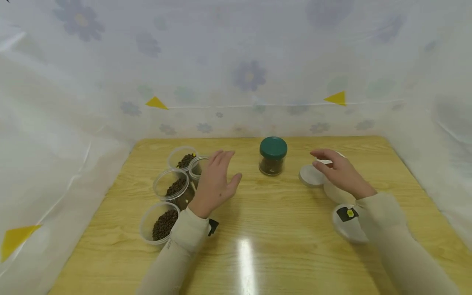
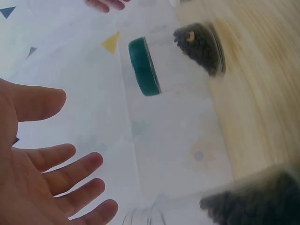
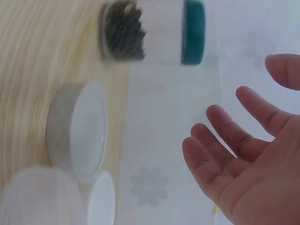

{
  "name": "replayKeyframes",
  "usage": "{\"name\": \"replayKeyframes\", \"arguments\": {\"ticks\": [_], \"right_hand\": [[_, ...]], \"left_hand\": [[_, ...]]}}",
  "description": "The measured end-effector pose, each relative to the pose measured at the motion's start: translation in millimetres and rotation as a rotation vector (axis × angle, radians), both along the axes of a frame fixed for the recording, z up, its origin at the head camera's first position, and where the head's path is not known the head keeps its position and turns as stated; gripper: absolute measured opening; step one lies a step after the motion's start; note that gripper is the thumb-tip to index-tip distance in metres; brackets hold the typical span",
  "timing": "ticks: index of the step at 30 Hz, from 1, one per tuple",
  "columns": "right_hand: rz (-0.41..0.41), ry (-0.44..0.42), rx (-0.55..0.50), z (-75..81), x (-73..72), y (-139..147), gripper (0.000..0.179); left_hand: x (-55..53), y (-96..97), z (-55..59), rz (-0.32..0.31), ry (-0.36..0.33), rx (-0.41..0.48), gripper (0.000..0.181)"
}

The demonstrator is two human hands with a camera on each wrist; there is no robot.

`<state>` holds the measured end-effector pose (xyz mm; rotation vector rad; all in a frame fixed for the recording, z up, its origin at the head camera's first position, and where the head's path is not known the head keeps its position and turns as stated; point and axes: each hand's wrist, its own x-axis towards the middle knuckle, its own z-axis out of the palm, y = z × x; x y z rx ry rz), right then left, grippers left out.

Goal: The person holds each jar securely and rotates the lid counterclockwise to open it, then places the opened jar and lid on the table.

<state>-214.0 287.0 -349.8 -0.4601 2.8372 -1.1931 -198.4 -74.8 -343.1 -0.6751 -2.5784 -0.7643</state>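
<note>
A clear jar with a green lid (image 1: 273, 149) stands upright between the hands, with dark beans at its bottom. The left hand (image 1: 215, 185) is held up beside the clear tubs, fingers extended and thumb apart; its palm is bare in the left wrist view. Over the white round lids hovers the right hand (image 1: 341, 172), its fingers loosely bent and holding nothing. In the right wrist view, a gap separates its fingers (image 3: 225, 124) from the jar. One white lid (image 1: 311, 176) lies just left of that hand; the hand and forearm partly cover others.
At left stand several clear plastic tubs, including a front tub (image 1: 146, 224), a middle tub (image 1: 160, 185) and a back tub (image 1: 172, 157), with dark beans inside. Another white lid (image 1: 348, 233) lies near the right cuff. A flowered curtain (image 1: 250, 119) encloses the wooden table (image 1: 280, 221).
</note>
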Motion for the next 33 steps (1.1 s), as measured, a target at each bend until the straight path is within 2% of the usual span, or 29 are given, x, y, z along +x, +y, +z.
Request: {"name": "replayKeyframes", "arguments": {"ticks": [3, 7, 14, 19, 23, 28, 33], "right_hand": [[0.018, 0.014, -0.055, 3.6, 8.1, -9.8, 0.048], [0.067, -0.015, -0.107, 3.7, 13.2, -23.1, 0.049], [0.083, -0.016, -0.164, -5.5, 14.3, -34.7, 0.048], [0.103, -0.006, -0.17, -12.9, 14.4, -38.1, 0.048], [0.103, -0.01, -0.152, -15.5, 16.9, -37.5, 0.048], [0.105, -0.027, -0.134, -16.5, 21.1, -40.0, 0.047], [0.115, -0.037, -0.131, -17.6, 23.3, -42.4, 0.047]], "left_hand": [[-5.4, 9.5, -1.0, -0.027, -0.094, 0.075, 0.058], [-14.9, 22.5, -4.3, -0.046, -0.181, 0.128, 0.06], [-40.1, 48.4, -13.5, -0.065, -0.239, 0.116, 0.065], [-60.5, 67.5, -24.7, -0.023, -0.271, 0.099, 0.081], [-74.2, 84.0, -27.8, 0.015, -0.274, 0.085, 0.095], [-85.8, 98.1, -26.9, 0.059, -0.301, 0.117, 0.103], [-92.1, 104.6, -34.4, 0.047, -0.368, 0.145, 0.108]]}}
